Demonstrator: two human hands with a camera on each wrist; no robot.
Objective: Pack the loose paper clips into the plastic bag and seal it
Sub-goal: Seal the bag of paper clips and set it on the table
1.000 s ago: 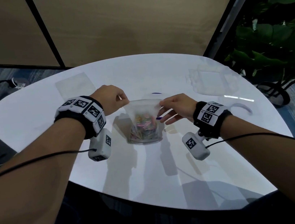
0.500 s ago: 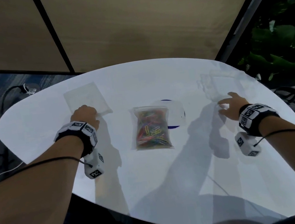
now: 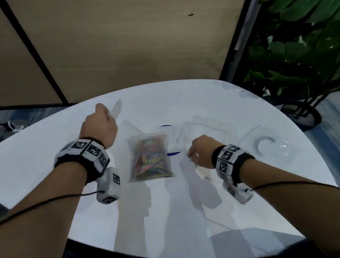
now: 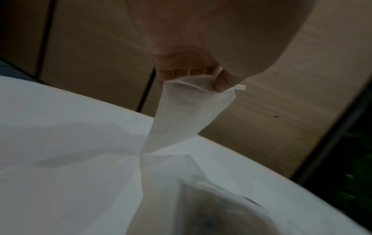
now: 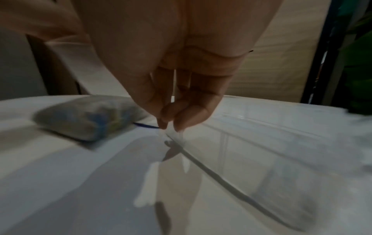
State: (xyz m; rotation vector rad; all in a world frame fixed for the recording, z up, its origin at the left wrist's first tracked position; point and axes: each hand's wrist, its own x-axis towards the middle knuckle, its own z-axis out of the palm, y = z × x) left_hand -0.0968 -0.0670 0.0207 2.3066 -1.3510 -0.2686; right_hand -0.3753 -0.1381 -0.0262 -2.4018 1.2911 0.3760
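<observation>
Three plastic bags (image 3: 149, 156): one filled, two empty.

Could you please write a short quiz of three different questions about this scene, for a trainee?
1. True or false: the bag of paper clips lies flat on the table, untouched.
2. What does the left hand pinch? A) an empty clear bag B) a paper clip C) the cable
3. Fill in: the right hand pinches the edge of a clear ____ lying on the table.

Key: 1 true; 2 A; 3 bag.
</observation>
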